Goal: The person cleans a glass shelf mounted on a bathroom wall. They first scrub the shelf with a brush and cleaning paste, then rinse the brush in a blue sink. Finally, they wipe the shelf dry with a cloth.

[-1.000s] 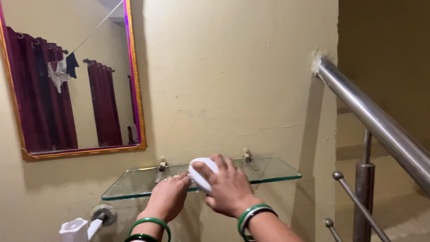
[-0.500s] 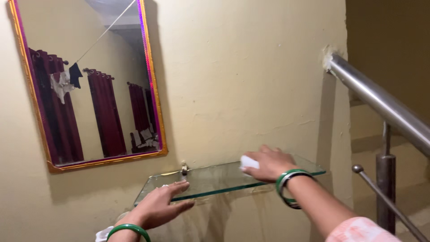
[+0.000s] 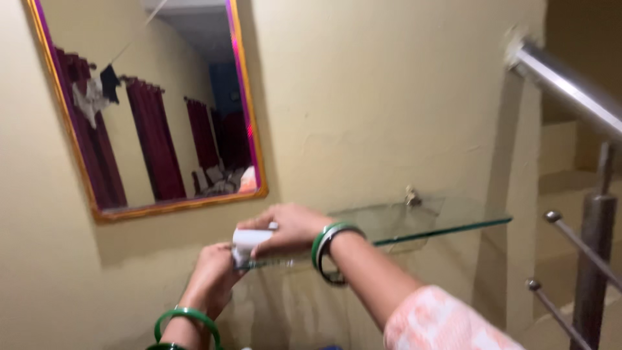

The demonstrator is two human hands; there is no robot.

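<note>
The right hand lies across the left end of the glass shelf, fingers curled down over a small white pad and pressing it against the shelf's front edge. The grip looks firm, thumb beneath and fingers on top, which suits holding the pad flat to the glass so it can bear on the surface. The pad sits at about 7 o'clock in the view, just under the mirror's lower right corner.

The left hand comes up from below at 7 o'clock, fingers bunched together and touching the underside of the pad or the shelf's edge. Which of the 2 it grips I cannot tell, since the right hand covers the meeting point. It seems placed to steady things from beneath.

Green bangles ring both wrists. The gold-framed mirror hangs at 10 o'clock, and a steel stair rail slants down at 2 o'clock.
</note>
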